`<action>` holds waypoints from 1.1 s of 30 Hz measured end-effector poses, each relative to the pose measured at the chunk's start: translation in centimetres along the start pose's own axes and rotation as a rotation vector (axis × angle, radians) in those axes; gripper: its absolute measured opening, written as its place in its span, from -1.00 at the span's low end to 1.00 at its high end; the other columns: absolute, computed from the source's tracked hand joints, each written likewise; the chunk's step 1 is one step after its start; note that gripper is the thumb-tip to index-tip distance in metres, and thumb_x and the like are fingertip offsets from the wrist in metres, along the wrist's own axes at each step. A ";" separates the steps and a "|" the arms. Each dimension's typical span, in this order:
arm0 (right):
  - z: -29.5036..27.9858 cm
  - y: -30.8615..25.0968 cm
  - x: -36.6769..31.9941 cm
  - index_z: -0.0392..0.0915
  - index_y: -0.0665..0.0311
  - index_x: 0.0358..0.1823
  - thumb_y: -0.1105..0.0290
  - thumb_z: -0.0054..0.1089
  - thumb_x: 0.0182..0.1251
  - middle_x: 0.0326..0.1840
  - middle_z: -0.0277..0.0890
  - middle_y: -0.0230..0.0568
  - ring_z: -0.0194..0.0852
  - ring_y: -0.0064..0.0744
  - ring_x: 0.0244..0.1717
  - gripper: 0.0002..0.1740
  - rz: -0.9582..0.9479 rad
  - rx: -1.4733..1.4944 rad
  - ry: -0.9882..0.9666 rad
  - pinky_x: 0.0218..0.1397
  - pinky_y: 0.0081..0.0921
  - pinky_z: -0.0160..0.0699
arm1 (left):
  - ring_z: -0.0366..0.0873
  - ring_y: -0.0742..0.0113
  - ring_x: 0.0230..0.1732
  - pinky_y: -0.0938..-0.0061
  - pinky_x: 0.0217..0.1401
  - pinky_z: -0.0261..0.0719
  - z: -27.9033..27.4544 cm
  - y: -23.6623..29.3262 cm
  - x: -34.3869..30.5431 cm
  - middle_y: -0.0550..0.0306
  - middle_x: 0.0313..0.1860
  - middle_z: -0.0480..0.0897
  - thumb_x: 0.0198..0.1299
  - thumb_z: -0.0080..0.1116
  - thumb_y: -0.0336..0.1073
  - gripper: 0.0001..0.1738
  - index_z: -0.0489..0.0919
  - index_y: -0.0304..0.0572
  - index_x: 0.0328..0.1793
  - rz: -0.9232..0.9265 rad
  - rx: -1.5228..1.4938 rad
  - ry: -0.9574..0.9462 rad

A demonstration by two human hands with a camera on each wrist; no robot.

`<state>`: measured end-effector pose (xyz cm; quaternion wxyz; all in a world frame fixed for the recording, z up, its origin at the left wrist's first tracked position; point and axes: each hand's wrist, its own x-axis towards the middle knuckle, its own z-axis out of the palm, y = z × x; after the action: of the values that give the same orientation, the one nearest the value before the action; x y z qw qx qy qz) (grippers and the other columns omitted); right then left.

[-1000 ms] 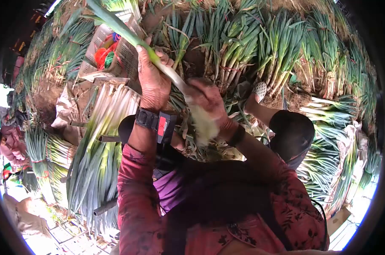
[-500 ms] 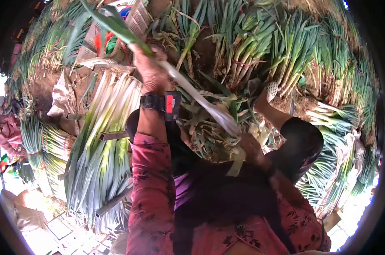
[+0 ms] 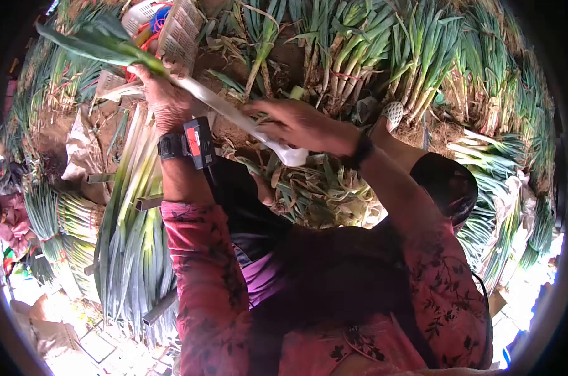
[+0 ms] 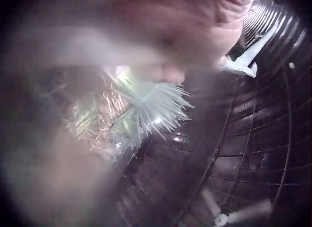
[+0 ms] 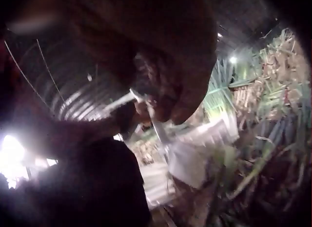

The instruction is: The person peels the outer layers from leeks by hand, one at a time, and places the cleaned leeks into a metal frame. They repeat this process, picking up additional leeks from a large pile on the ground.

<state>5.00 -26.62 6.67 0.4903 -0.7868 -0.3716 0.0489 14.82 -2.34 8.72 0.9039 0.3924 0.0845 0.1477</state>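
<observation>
A leek slants across the front of the person, green leaves at the upper left and a white root end at the lower right. The left hand grips it where the green meets the white. At the lower white stalk is the right hand, its thumb and fingertips at the stalk's side. In the right wrist view, dark and partly blurred, curled fingers pinch a thin pale strip at the leek. The left wrist view shows the left hand close up, mostly blurred.
Trimmed leeks lie on a metal frame at the left. A plastic crate with coloured string stands behind. Bundled leeks line the back, more leeks lie at the right, and peeled leaves cover the ground between the legs.
The right hand moved from the stalk down to the lap with a pale peel, then back up to the stalk without it. The left hand shifted left with the leek.
</observation>
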 end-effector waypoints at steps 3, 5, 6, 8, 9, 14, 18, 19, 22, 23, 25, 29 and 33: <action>0.5 -0.3 0.3 0.45 0.31 0.01 0.28 0.12 0.32 -0.23 0.52 0.00 0.55 -0.05 -0.24 -0.68 0.086 -0.121 -0.188 -0.23 -0.28 0.49 | 0.27 0.43 -0.55 0.58 -0.54 0.29 -1.9 0.4 1.2 0.25 -0.47 0.42 0.35 -0.30 0.31 -0.32 0.52 -0.11 0.09 -0.119 -0.096 -0.205; 0.5 -0.8 -2.7 0.48 0.32 -0.14 0.26 0.11 0.32 -0.38 0.48 -0.04 0.53 0.00 -0.30 -0.74 0.082 -0.200 -0.167 -0.29 -0.20 0.44 | 0.26 0.43 -0.55 0.55 -0.53 0.30 -2.7 1.4 1.8 0.26 -0.48 0.38 0.32 -0.23 0.32 -0.31 0.52 -0.16 0.10 -0.189 -0.185 -0.033; 0.4 -0.6 -5.6 0.49 0.32 -0.16 0.29 0.13 0.31 -0.38 0.48 -0.03 0.53 0.00 -0.29 -0.77 0.033 -0.219 -0.079 -0.28 -0.20 0.44 | 0.29 0.38 -0.57 0.49 -0.47 0.37 -4.0 2.1 3.0 0.25 -0.49 0.41 0.33 -0.29 0.34 -0.30 0.51 -0.17 0.01 -0.245 -0.311 -0.298; 0.1 -1.3 -11.2 0.47 0.31 -0.06 0.37 0.18 0.26 -0.28 0.50 -0.02 0.53 0.01 -0.25 -0.73 0.203 -0.216 -0.125 -0.25 -0.22 0.48 | 0.25 0.37 -0.62 0.48 -0.47 0.34 -3.8 3.4 2.9 0.25 -0.56 0.35 0.33 -0.31 0.35 -0.31 0.48 -0.16 -0.19 -0.151 -0.301 -0.113; 0.1 -0.8 -13.0 0.47 0.31 -0.06 0.37 0.18 0.26 -0.28 0.50 -0.02 0.53 0.01 -0.25 -0.73 0.213 -0.213 -0.126 -0.25 -0.22 0.48 | 0.21 0.38 -0.62 0.49 -0.47 0.31 -6.7 3.3 4.5 0.22 -0.58 0.32 0.31 -0.27 0.36 -0.35 0.44 -0.12 -0.22 -0.189 -0.277 -0.293; -0.1 -1.1 -11.8 0.31 0.37 0.17 0.39 0.24 0.20 -0.05 0.46 0.10 0.53 0.08 -0.10 -0.48 0.310 -0.300 0.107 -0.16 -0.18 0.54 | 0.31 0.35 -0.52 0.47 -0.41 0.38 -4.7 1.4 3.2 0.20 -0.49 0.41 0.29 -0.10 0.27 -0.44 0.45 -0.05 0.02 -0.045 -0.154 -0.136; 1.8 -1.5 -5.7 0.32 0.35 0.13 0.32 0.24 0.20 -0.06 0.47 0.12 0.54 0.06 -0.12 -0.49 0.155 -0.257 0.154 -0.08 -0.16 0.51 | 0.42 0.37 -0.43 0.45 -0.34 0.49 -3.9 0.5 2.7 0.18 -0.42 0.50 0.24 0.16 0.08 -0.55 0.40 -0.01 0.07 -0.009 -0.105 -0.112; 3.2 0.1 -5.1 0.37 0.33 0.07 0.31 0.23 0.22 -0.09 0.49 0.04 0.54 0.03 -0.14 -0.56 0.083 -0.381 0.155 -0.11 -0.17 0.52 | 0.42 0.38 -0.43 0.46 -0.33 0.49 -3.7 0.2 2.5 0.19 -0.42 0.50 0.26 0.17 0.01 -0.59 0.40 -0.05 0.06 -0.028 -0.136 -0.068; 2.4 0.7 -4.0 0.43 0.31 -0.07 0.29 0.20 0.25 -0.18 0.50 -0.05 0.54 0.00 -0.20 -0.69 0.035 -0.392 -0.033 -0.16 -0.17 0.50 | 0.43 0.37 -0.42 0.47 -0.34 0.51 -4.0 0.5 2.5 0.18 -0.42 0.50 0.29 0.16 -0.17 -0.70 0.42 -0.13 0.02 -0.062 -0.077 -0.124; 1.5 0.4 -3.6 0.45 0.30 -0.16 0.26 0.17 0.26 -0.24 0.50 -0.07 0.53 0.00 -0.22 -0.73 0.056 -0.288 -0.214 -0.17 -0.16 0.47 | 0.43 0.37 -0.42 0.47 -0.34 0.51 -3.5 0.6 2.2 0.18 -0.42 0.50 0.29 0.16 -0.17 -0.70 0.42 -0.13 0.02 -0.062 -0.078 -0.120; 0.7 0.2 -3.4 0.45 0.29 -0.21 0.26 0.15 0.26 -0.30 0.48 -0.09 0.52 -0.01 -0.25 -0.75 -0.033 -0.307 -0.247 -0.21 -0.16 0.46 | 0.43 0.35 -0.43 0.49 -0.36 0.51 -3.0 0.3 1.8 0.15 -0.43 0.50 0.31 0.13 -0.29 -0.78 0.42 -0.17 -0.01 -0.086 0.093 -0.096; 0.1 -0.9 -2.1 0.47 0.26 -0.30 0.26 0.10 0.23 -0.43 0.46 -0.16 0.52 -0.08 -0.32 -0.80 -0.145 -0.370 -0.283 -0.28 -0.23 0.45 | 0.36 0.35 -0.56 0.49 -0.51 0.44 -1.0 -1.4 1.4 0.12 -0.42 0.53 0.30 0.13 -0.33 -0.82 0.42 -0.20 -0.07 -0.158 0.070 -0.175; 0.4 -4.1 -4.1 0.45 0.19 -0.27 0.37 0.10 0.21 -0.44 0.46 -0.23 0.54 -0.18 -0.36 -0.90 -0.034 -0.500 -0.062 -0.40 -0.27 0.45 | 0.34 0.38 -0.56 0.46 -0.53 0.40 -3.5 -1.9 4.7 0.14 -0.42 0.50 0.34 0.07 -0.29 -0.82 0.40 -0.20 -0.05 -0.141 0.076 -0.143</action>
<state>-0.35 -27.96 8.62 0.2698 -0.8754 -0.4002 -0.0285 18.67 0.38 4.72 0.9002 0.4290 0.0528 0.0521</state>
